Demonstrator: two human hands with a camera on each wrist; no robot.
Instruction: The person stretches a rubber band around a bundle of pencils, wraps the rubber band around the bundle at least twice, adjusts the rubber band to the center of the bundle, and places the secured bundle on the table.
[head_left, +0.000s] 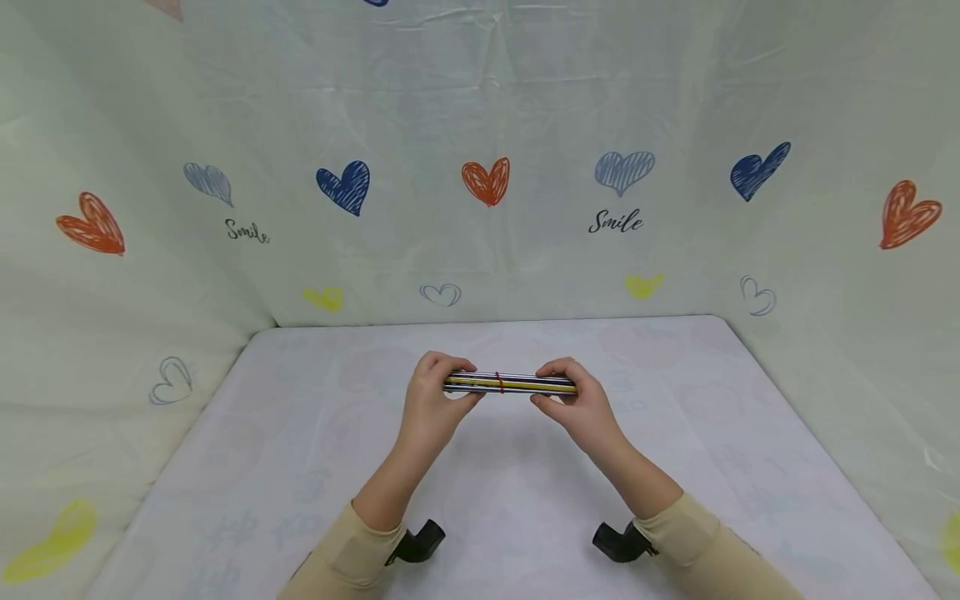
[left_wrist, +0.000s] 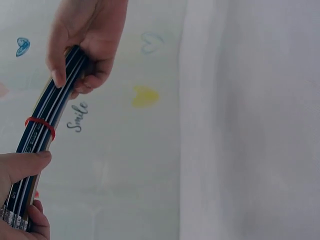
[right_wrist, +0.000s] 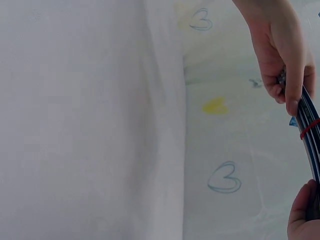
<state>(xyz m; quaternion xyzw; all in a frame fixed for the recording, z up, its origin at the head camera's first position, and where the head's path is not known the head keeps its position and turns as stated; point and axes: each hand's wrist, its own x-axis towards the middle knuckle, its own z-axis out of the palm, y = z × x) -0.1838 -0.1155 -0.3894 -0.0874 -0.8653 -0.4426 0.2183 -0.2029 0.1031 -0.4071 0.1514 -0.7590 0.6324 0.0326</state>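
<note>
A bundle of striped pencils (head_left: 532,383), dark with white and yellow lines, is held level above the table. A red rubber band (head_left: 500,382) circles the bundle near its middle. My left hand (head_left: 435,398) grips one end, thumb below and fingers over the top in the head view. In the left wrist view, silvery ferrules (left_wrist: 14,219) show at that end beside the left thumb (left_wrist: 27,166). The other end sits in the grasp of my right hand (head_left: 583,407), whose palm covers the tips. The right wrist view catches only part of the pencils (right_wrist: 309,131) at its edge.
The table (head_left: 517,517) has a pale cover with faint prints. Behind it and at both sides hangs a light curtain (head_left: 555,108) printed with hearts and "Smile". A black wrist mount (head_left: 420,542) sticks out from the left sleeve, another mount (head_left: 622,542) from the right.
</note>
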